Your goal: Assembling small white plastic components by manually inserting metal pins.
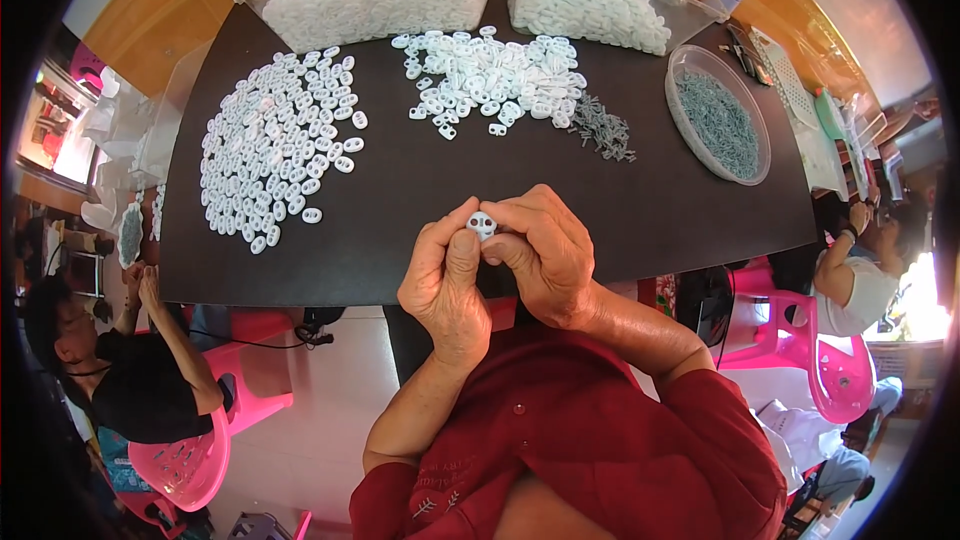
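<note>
Both my hands meet above the near edge of the dark table (380, 180). Between their thumbs and fingertips is a small white plastic piece (482, 225) with dark holes in its face. My left hand (445, 280) pinches it from the left, thumb upright against it. My right hand (548, 252) grips the other side with thumb and bent forefinger. Fingertips partly hide the piece. Ahead lies a heap of loose white plastic pieces (490, 75), beside a small pile of grey-green pins (603, 130). A wide spread of white oval two-holed pieces (265, 155) covers the table's left side.
Two clear bins, a left bin (275, 15) and a right bin (690, 28), hold white pieces at the back. A round tub (764, 155) of grey-green pins stands right. Co-workers, a person in black (150, 380) and another in white (860, 285), sit either side near pink chairs (845, 380).
</note>
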`<state>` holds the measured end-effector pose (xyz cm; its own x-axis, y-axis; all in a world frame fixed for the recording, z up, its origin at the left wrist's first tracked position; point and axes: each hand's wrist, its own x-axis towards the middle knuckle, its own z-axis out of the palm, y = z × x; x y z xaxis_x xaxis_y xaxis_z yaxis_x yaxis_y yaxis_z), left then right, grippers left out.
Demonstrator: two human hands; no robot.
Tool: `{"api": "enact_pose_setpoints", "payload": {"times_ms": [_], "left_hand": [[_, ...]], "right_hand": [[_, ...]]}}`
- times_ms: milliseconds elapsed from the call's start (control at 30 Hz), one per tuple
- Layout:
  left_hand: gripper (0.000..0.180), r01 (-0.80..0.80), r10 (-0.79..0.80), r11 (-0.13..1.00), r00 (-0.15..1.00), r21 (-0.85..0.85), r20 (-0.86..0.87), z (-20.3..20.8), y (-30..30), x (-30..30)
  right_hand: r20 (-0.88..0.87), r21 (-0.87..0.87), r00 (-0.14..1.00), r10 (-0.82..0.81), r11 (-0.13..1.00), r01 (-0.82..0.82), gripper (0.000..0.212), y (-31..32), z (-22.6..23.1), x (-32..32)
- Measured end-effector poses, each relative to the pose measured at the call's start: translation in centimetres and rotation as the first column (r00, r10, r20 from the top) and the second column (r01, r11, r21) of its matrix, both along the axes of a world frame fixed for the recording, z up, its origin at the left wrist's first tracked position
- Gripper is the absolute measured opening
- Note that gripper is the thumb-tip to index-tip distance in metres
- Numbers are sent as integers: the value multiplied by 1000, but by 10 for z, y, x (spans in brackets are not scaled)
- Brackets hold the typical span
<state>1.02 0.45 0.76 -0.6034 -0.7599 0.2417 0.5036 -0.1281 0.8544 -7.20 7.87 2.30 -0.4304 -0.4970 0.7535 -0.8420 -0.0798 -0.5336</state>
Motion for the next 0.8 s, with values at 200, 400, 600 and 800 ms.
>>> {"api": "enact_pose_setpoints", "payload": {"times_ms": [200, 400, 600, 800], "left_hand": [[23, -50, 50, 993, 999, -108, -5, -3, 3, 2], [23, -94, 95, 978, 996, -187, -3, -7, 3, 2], [23, -75, 75, 987, 997, -143, -7, -6, 3, 4], [23, -84, 83, 988, 996, -128, -11, -8, 5, 5]], "right_hand": [[-71, -43, 997, -5, 999, 2, 24, -1, -1, 4], [-89, -53, 996, -5, 999, 0, 24, -1, -4, 5], [-78, -36, 997, -19, 999, 16, 27, -2, -5, 11], [-82, -63, 997, -7, 998, 2, 27, -3, -7, 10]]}}
